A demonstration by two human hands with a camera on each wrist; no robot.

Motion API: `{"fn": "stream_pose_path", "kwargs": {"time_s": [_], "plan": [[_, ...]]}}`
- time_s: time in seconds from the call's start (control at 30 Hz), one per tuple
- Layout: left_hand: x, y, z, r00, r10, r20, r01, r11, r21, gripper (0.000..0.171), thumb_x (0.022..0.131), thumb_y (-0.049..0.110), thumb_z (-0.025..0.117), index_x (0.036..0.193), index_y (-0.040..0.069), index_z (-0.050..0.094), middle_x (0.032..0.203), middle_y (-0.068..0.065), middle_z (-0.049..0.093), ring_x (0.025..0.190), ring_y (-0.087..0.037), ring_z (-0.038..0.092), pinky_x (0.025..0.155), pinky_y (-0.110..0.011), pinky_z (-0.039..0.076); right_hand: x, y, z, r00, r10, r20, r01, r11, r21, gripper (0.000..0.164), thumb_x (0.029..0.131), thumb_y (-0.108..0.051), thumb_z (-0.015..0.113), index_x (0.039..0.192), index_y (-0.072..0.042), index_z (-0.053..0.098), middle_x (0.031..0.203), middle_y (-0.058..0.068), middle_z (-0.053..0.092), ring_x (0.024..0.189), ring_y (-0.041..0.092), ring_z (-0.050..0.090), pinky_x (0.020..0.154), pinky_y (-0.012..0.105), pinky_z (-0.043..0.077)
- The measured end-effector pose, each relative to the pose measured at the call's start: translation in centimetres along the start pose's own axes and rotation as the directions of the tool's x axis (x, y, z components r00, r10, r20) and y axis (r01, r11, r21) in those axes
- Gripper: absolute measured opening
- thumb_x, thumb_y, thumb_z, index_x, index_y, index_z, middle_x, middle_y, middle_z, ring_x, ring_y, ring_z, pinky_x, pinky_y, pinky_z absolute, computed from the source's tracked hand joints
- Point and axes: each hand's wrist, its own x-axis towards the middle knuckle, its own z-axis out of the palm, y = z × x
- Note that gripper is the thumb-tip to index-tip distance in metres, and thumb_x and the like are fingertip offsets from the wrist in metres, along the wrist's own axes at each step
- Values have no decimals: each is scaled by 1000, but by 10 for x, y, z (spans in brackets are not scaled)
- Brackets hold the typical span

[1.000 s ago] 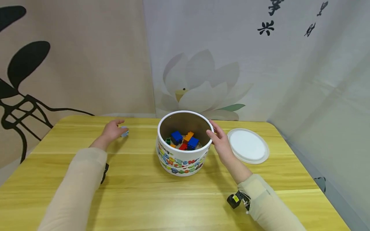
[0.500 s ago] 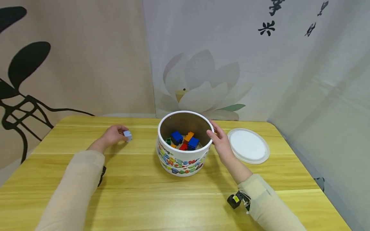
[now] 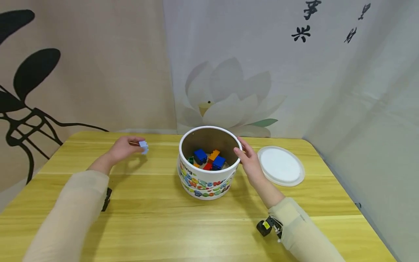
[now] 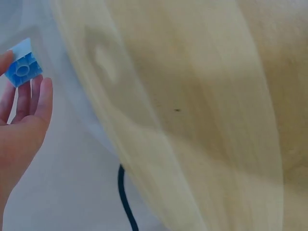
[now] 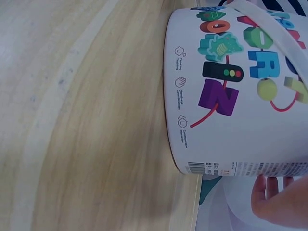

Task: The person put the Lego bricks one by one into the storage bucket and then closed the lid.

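Note:
My left hand (image 3: pixel 122 148) pinches a light blue building block (image 3: pixel 143 147) between thumb and fingers, raised over the table's left side. In the left wrist view the block (image 4: pixel 23 66) shows its hollow underside with a round tube. My right hand (image 3: pixel 252 165) holds the right side of a white bucket (image 3: pixel 209 183), thumb at the rim and the other fingers along the outer wall, partly hidden. Inside the bucket lie several blocks: blue ones (image 3: pixel 200 156), an orange one (image 3: pixel 214 155), a red one (image 3: pixel 207 166) and a bit of green.
A round white lid (image 3: pixel 281 166) lies on the wooden table (image 3: pixel 163 225) just right of the bucket. Printed curtains (image 3: pixel 235 43) hang behind the table's far edge and along its right side. A thin white handle loops across the bucket's front.
The left hand has taken hold of the light blue block and lifted it off the table, turning it. The right hand and the bucket have stayed in place.

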Motion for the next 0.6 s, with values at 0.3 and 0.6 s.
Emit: {"fn": "stream_pose_path", "kwargs": {"time_s": [0.3,0.6], "plan": [[-10,26,-15,999,10,-41,-12,999,-40,59,92,34,58,140,4,41,134,-22,46,122,-35,45,100,-49,37,0,-2,0,1000,10,8,-10,1000,10,48,97,-17,49,143,-14,38,139,17,44,119,35,48,96,46,41],[-19,66,-15,997,48,-66,-54,994,-92,59,90,41,58,140,11,44,130,-15,51,114,-23,49,95,-35,39,1,0,-2,1000,5,21,-5,1000,4,49,96,-17,49,144,-14,37,139,17,43,118,36,48,96,43,42]]}}
